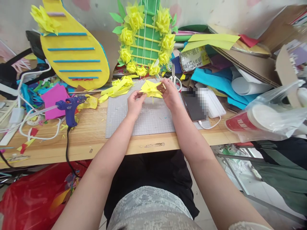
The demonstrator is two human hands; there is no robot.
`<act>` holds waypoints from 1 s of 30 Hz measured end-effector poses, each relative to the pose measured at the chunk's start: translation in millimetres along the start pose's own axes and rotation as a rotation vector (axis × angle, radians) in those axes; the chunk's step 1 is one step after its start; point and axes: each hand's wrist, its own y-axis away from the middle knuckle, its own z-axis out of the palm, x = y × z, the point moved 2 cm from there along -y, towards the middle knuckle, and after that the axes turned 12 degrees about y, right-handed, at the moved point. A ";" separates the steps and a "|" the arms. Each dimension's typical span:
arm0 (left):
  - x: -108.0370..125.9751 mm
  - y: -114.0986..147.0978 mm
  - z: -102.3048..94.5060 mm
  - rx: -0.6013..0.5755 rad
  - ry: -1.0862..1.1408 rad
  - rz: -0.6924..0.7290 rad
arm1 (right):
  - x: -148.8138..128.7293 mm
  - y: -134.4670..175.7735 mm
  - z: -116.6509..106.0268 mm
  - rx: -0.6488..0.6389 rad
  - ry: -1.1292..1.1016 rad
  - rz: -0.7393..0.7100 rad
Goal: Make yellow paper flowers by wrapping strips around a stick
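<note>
Above a grey cutting mat, both hands hold a yellow paper flower with pointed petals. My left hand pinches its left edge between thumb and fingers. On the other side, my right hand has its fingers closed at the flower's right petals, along with a thin pale stick. Loose yellow paper petals lie just left of the flower. Behind it stands a green paper instrument shape with white strings, ringed by yellow paper roses.
To the left are a yellow lute-shaped board, a blue glue gun with its cord and magenta paper. Scissors, a phone, a white power bank, a bagged cup and piled paper occupy the right.
</note>
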 end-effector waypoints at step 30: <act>13.7 3.7 11.6 0.128 0.361 -0.325 | 21.3 5.9 28.8 -0.104 -0.038 -0.104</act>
